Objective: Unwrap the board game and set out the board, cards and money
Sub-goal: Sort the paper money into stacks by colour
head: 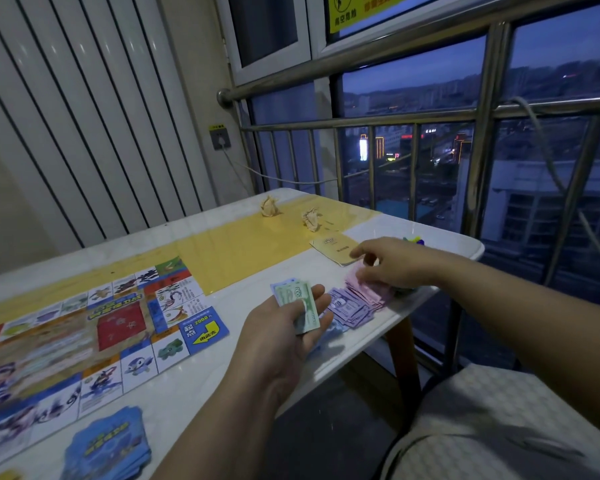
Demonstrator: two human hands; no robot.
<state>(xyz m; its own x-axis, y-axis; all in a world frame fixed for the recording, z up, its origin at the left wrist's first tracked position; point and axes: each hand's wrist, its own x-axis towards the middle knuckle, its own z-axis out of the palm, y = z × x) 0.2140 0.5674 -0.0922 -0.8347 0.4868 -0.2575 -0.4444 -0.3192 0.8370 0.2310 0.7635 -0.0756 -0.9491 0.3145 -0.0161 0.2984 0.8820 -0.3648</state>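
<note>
left hand (284,327) grips a few green notes (300,301) above the table (205,372). right hand (392,261) reaches onto the pink notes (362,277), fingers bent down; grip unclear. purple notes (349,306) lie just beside them. board (84,334) and cards (108,445) lie to the left.

Dim, dusk. Main light is blue sky through the window (413,95), far right; orange signs glow outside. Faint sheen on the table (222,237) top, far end. Shadows soft and weak. Board (84,334) smeared at near left. Print on notes (288,294) soft. Rail (291,79) and wall slats (66,116) bow toward the edges. Dark areas grainy.
</note>
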